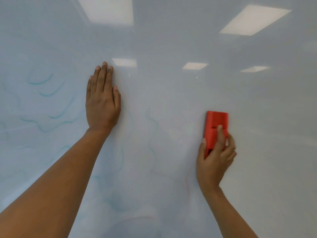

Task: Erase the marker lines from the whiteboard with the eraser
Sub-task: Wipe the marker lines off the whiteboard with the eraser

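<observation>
The whiteboard point(171, 48) is filling the whole view, its glossy surface reflecting several rectangular ceiling lights point(253, 20); none of its edges or corners are showing.

The left hand point(102, 102) is lying flat against the whiteboard, palm down, its fingers point(103, 74) stretched straight and pressed together, with the thumb lying close alongside. It is holding nothing. Its bare forearm is reaching in from the lower left of the view.

The right hand point(215, 155) is gripping a red eraser point(216, 125) and holding it against the whiteboard. The thumb is sitting on the eraser's left side, the index finger is lying across its back, and the other fingers are curling around its right side. The eraser is standing upright, its upper half sticking out above the hand. The hand is looking slightly blurred.

Teal marker lines point(51, 117) are showing faintly as wavy curves to the left of the left hand. Two more wavy teal lines point(152, 134) are running downward between the two hands, well apart from the eraser. A faint red marker line point(187, 184) is sitting just left of the right wrist, below the eraser. The whiteboard to the right of the eraser is looking free of marks.
</observation>
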Motion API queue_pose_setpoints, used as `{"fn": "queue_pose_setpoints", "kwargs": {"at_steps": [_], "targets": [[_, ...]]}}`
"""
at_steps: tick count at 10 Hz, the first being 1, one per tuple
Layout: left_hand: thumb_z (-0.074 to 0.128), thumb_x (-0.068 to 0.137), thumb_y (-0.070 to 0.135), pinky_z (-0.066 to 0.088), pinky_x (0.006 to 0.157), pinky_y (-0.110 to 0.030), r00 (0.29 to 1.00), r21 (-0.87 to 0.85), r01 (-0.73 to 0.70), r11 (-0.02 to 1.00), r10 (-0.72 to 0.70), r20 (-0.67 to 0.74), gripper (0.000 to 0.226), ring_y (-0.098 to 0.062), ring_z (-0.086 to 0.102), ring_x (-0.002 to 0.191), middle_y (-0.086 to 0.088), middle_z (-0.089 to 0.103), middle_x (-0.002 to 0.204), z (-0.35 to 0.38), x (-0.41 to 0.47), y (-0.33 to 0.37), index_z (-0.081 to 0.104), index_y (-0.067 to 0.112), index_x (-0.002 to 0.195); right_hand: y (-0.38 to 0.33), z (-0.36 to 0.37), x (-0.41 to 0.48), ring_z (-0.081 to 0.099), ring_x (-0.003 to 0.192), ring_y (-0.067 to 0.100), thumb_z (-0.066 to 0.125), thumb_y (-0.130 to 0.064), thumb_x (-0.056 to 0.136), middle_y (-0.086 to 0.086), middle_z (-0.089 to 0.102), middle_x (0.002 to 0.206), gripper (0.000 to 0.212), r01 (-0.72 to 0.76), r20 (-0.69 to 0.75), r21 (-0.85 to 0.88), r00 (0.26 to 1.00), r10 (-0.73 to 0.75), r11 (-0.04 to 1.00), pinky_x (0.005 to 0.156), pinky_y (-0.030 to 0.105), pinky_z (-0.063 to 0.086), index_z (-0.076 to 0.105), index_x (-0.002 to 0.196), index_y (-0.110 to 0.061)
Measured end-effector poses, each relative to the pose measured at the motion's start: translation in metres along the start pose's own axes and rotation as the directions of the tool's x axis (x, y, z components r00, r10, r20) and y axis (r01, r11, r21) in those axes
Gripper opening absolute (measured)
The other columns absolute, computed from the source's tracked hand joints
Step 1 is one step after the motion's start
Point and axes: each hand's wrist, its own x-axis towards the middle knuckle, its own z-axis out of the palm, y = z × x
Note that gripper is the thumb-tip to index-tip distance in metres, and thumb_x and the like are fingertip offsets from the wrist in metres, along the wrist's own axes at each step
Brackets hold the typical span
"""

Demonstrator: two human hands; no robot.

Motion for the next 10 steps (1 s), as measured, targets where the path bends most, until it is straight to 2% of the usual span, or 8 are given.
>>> {"fn": "queue_pose_setpoints", "kwargs": {"at_steps": [2, 3, 4, 5, 6, 7, 8, 10], "targets": [[0.030, 0.100, 0.014, 0.010, 0.120, -0.032, 1.000, 0.000, -0.007, 1.000, 0.007, 0.002, 0.047, -0.020, 0.020, 0.145, -0.008, 0.027, 0.155, 0.000, 0.000, -0.002, 0.029, 0.008, 0.147, -0.004, -0.003, -0.008, 0.052, 0.096, 0.032, 0.047, -0.038, 0.091, 0.009, 0.037, 0.140, 0.053, 0.591, 0.287, 0.051, 0.763, -0.579, 0.805, 0.082, 0.041, 0.039, 0.034, 0.142, -0.029], [0.030, 0.100, 0.015, 0.010, 0.120, -0.032, 1.000, 0.002, -0.009, 1.000, 0.009, 0.000, 0.047, -0.020, 0.020, 0.145, -0.008, 0.027, 0.155, 0.000, 0.000, -0.002, 0.029, 0.007, 0.147, -0.002, -0.002, 0.022, 0.050, 0.098, 0.032, 0.048, -0.037, 0.091, 0.011, 0.039, 0.140, 0.053, 0.510, 0.219, -0.027, 0.842, -0.493, 0.860, 0.082, 0.042, 0.040, 0.036, 0.142, -0.027], [0.030, 0.100, 0.015, 0.011, 0.120, -0.033, 1.000, 0.004, -0.011, 1.000, 0.011, -0.001, 0.047, -0.020, 0.020, 0.144, -0.008, 0.027, 0.155, 0.000, 0.000, -0.002, 0.029, 0.007, 0.147, -0.016, 0.005, 0.047, 0.046, 0.106, 0.032, 0.053, -0.032, 0.093, 0.012, 0.041, 0.140, 0.054, 0.066, 0.030, -0.016, 0.997, -0.065, 0.998, 0.087, 0.046, 0.041, 0.037, 0.143, -0.024], [0.030, 0.100, 0.014, 0.011, 0.120, -0.033, 1.000, 0.000, -0.008, 1.000, 0.008, -0.003, 0.047, -0.019, 0.020, 0.144, -0.007, 0.027, 0.155, 0.000, 0.000, -0.002, 0.029, 0.007, 0.147, -0.036, 0.012, 0.045, 0.045, 0.105, 0.032, 0.052, -0.032, 0.093, 0.013, 0.041, 0.140, 0.054, -0.062, -0.013, -0.004, 0.998, 0.062, 0.998, 0.087, 0.046, 0.040, 0.037, 0.144, -0.024], [0.030, 0.100, 0.014, 0.011, 0.120, -0.033, 1.000, 0.000, -0.003, 1.000, 0.003, -0.004, 0.047, -0.019, 0.021, 0.144, -0.007, 0.027, 0.155, 0.000, 0.000, -0.002, 0.030, 0.007, 0.147, -0.032, 0.008, 0.011, 0.048, 0.100, 0.032, 0.046, -0.036, 0.093, 0.014, 0.041, 0.139, 0.053, 0.399, 0.143, -0.026, 0.909, -0.391, 0.917, 0.082, 0.043, 0.040, 0.035, 0.144, -0.025], [0.030, 0.100, 0.014, 0.012, 0.120, -0.034, 1.000, -0.001, -0.007, 1.000, 0.007, -0.004, 0.047, -0.020, 0.022, 0.144, -0.008, 0.028, 0.154, -0.001, 0.000, -0.002, 0.031, 0.007, 0.146, -0.008, 0.002, -0.009, 0.050, 0.099, 0.030, 0.045, -0.039, 0.093, 0.009, 0.037, 0.140, 0.052, 0.610, 0.274, 0.012, 0.760, -0.589, 0.792, 0.082, 0.041, 0.040, 0.032, 0.142, -0.030], [0.030, 0.100, 0.014, 0.012, 0.120, -0.033, 1.000, -0.005, -0.008, 1.000, 0.008, -0.003, 0.047, -0.020, 0.022, 0.144, -0.008, 0.028, 0.154, -0.001, 0.000, -0.002, 0.031, 0.007, 0.146, 0.008, -0.001, -0.003, 0.049, 0.103, 0.031, 0.046, -0.039, 0.092, 0.009, 0.037, 0.139, 0.051, 0.560, 0.233, -0.008, 0.806, -0.543, 0.828, 0.083, 0.042, 0.040, 0.033, 0.141, -0.029], [0.031, 0.100, 0.014, 0.012, 0.120, -0.033, 1.000, -0.006, -0.003, 1.000, 0.003, -0.007, 0.047, -0.020, 0.021, 0.144, -0.007, 0.028, 0.154, -0.001, 0.000, -0.002, 0.030, 0.007, 0.146, 0.003, 0.005, 0.025, 0.045, 0.105, 0.032, 0.049, -0.035, 0.094, 0.015, 0.041, 0.138, 0.054, 0.017, -0.015, -0.034, 1.000, -0.017, 0.999, 0.087, 0.046, 0.040, 0.033, 0.144, -0.025]]}}
